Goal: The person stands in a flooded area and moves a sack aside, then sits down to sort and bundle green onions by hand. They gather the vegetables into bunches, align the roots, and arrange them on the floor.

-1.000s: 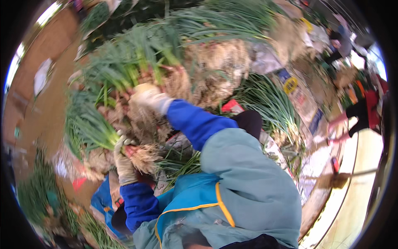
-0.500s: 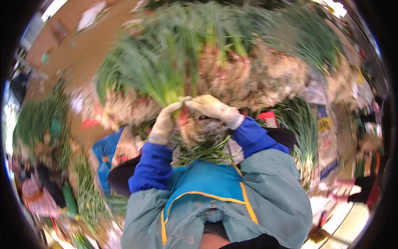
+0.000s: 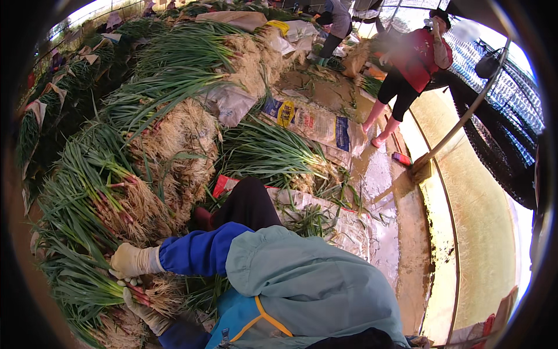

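Loose stems could slip out of the bunch of green onions (image 3: 110,292) if the grip near its base is slack, and its pale roots (image 3: 166,295) could snag in the neighbouring heap (image 3: 131,212), since leaves and root hairs lie tangled there; a hard tug might snap the fine strands. The bunch lies low at the left, on the heap's near edge. The gloved left hand (image 3: 146,312) looks closed around its lower stems, roots toward the wearer. The gloved right hand (image 3: 133,262) curls just above it, fingertips at the stems; whether they grip, I cannot tell.
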A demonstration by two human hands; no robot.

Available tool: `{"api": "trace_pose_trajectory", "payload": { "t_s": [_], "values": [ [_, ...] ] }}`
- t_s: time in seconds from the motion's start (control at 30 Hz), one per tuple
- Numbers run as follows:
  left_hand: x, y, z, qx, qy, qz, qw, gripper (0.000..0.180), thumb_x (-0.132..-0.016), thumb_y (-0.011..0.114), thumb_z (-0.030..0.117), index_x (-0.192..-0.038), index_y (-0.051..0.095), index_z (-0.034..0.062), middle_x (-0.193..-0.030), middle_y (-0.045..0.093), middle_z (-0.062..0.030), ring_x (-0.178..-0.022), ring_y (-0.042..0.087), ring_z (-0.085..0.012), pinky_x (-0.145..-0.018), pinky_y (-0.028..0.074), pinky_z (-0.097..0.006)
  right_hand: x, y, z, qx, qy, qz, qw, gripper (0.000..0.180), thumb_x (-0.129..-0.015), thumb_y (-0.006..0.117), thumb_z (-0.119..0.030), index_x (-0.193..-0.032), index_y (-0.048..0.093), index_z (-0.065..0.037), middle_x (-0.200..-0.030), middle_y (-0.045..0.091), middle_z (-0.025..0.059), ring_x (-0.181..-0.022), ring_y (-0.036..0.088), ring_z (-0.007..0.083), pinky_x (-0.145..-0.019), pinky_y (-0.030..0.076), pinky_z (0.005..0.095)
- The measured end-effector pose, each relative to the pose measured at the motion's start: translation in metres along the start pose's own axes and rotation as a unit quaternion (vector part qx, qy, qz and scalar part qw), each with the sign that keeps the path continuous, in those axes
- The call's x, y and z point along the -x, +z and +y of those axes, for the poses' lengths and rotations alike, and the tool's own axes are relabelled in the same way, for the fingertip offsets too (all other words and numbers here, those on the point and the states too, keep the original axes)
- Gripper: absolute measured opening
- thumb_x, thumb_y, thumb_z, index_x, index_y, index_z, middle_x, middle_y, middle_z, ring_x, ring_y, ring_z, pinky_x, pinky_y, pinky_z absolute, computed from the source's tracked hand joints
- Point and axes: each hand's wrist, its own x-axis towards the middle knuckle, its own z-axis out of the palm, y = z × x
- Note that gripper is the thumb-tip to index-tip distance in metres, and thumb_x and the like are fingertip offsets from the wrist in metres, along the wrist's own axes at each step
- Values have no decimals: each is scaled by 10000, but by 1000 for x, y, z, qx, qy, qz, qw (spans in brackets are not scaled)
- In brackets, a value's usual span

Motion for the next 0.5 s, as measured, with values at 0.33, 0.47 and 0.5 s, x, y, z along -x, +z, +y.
{"api": "trace_pose_trajectory", "payload": {
  "t_s": [0.33, 0.47, 0.5],
  "values": [
    [44, 66, 31, 143, 59, -120, 981, 300, -833, 640, 194, -1085, 497, 116, -1130, 514, -110, -878, 557, -209, -752, 508, -403, 119, 13, 105, 92, 1, -372, 924, 294, -786, 609, -296, -921, 705, -52, -934, 682, 164, -917, 653, 322, -759, 515, 414],
    [46, 61, 0, 187, 29, -25, 982, 295, -788, 635, 134, -1062, 538, 84, -1127, 590, -152, -848, 606, -206, -794, 522, -414, 86, 30, 98, -179, -41, -153, 971, 559, -934, 464, -506, -1034, 652, 11, -814, 651, 129, -757, 609, 298, -739, 482, 394],
    [46, 62, -6, 179, 23, -29, 983, 291, -788, 635, 135, -1059, 540, 87, -1123, 592, -147, -848, 604, -204, -789, 524, -410, 70, 29, 86, -368, 68, -204, 905, 545, -958, 428, -486, -1076, 638, 4, -761, 609, 81, -675, 552, 213, -650, 448, 341]
  ]
}}
